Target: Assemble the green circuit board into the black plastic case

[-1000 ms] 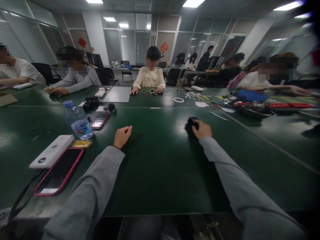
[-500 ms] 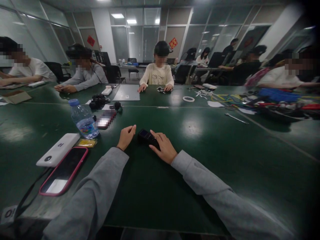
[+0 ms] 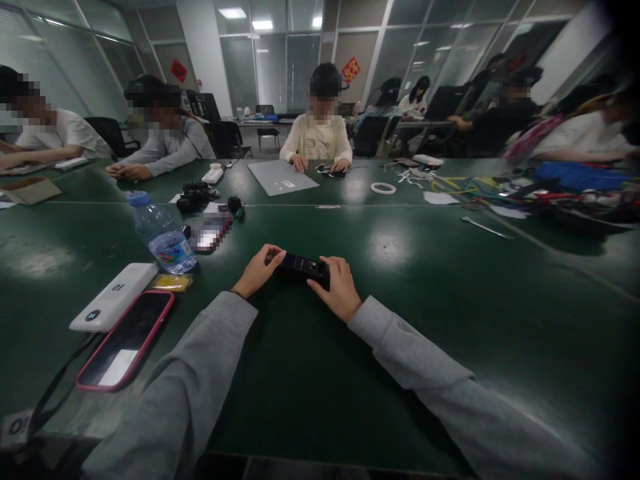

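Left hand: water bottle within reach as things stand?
Likely yes: nothing appears to stand directly between the left hand and the water bottle to its left. But that hand grips one end of the black device, so it would probably have to let go first.

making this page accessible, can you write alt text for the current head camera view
A person's left hand and right hand hold a small black device by its ends at a green table. On the left lie a pink-edged phone, a white device and a plastic bottle.
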Action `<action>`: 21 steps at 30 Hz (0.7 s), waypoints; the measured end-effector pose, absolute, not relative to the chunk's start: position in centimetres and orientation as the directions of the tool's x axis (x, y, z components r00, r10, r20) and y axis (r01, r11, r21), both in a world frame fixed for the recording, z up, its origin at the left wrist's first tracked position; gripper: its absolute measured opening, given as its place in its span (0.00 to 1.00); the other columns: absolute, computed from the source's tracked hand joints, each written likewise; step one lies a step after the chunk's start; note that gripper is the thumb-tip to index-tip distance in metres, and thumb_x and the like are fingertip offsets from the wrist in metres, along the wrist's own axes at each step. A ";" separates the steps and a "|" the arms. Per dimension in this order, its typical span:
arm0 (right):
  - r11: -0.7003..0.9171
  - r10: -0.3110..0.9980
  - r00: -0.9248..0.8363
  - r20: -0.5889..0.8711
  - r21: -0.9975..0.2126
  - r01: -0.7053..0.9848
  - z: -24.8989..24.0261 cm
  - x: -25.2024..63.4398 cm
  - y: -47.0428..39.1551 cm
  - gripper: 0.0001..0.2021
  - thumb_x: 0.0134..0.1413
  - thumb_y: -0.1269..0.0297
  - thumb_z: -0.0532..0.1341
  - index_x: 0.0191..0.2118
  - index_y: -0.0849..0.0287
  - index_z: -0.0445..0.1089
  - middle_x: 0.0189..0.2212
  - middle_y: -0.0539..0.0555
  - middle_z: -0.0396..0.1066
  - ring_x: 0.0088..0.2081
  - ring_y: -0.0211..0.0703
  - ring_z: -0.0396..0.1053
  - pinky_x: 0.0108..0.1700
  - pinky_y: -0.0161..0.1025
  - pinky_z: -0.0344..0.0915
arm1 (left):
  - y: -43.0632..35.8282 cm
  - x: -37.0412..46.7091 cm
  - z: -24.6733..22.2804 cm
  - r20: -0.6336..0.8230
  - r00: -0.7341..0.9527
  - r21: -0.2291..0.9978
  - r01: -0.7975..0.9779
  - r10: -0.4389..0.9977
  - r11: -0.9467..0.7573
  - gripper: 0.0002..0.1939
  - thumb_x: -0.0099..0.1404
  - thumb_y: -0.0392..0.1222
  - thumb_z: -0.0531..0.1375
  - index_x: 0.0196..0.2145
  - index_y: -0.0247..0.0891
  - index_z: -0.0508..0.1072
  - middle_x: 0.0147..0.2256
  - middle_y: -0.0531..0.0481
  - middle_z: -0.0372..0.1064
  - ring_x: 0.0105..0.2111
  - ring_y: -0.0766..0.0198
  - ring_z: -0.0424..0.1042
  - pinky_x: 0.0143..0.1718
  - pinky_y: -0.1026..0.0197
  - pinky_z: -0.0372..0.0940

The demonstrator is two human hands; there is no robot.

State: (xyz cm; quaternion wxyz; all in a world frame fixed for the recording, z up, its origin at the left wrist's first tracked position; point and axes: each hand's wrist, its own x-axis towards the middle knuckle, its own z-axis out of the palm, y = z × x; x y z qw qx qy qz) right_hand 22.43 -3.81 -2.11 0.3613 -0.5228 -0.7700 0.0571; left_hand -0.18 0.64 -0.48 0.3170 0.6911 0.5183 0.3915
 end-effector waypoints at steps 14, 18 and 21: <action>0.459 0.852 -0.203 0.483 -0.503 0.733 -2.1 22.4 -3.7 0.24 0.53 0.56 0.61 0.53 0.58 0.58 0.47 0.62 0.61 0.48 0.56 0.62 0.46 0.55 0.64 | 0.8 -0.4 -0.3 0.161 0.279 0.801 0.523 0.947 -0.290 0.22 0.64 0.59 0.48 0.39 0.41 0.72 0.38 0.50 0.71 0.38 0.62 0.69 0.41 0.61 0.62; 0.481 0.854 -0.232 0.465 -0.536 0.694 -2.0 22.6 -3.6 0.22 0.52 0.58 0.61 0.52 0.57 0.58 0.46 0.60 0.63 0.47 0.55 0.63 0.45 0.54 0.64 | 0.7 -0.6 0.0 0.126 0.306 0.817 0.507 0.944 -0.274 0.22 0.63 0.60 0.51 0.40 0.40 0.72 0.39 0.48 0.71 0.38 0.61 0.69 0.41 0.60 0.62; 0.482 0.858 -0.241 0.453 -0.549 0.683 -1.7 22.7 -3.7 0.21 0.52 0.60 0.62 0.51 0.56 0.58 0.46 0.59 0.64 0.46 0.55 0.64 0.44 0.53 0.64 | 0.7 -0.7 0.0 0.102 0.322 0.838 0.482 0.941 -0.255 0.22 0.61 0.60 0.54 0.42 0.39 0.72 0.41 0.47 0.71 0.39 0.61 0.69 0.41 0.59 0.63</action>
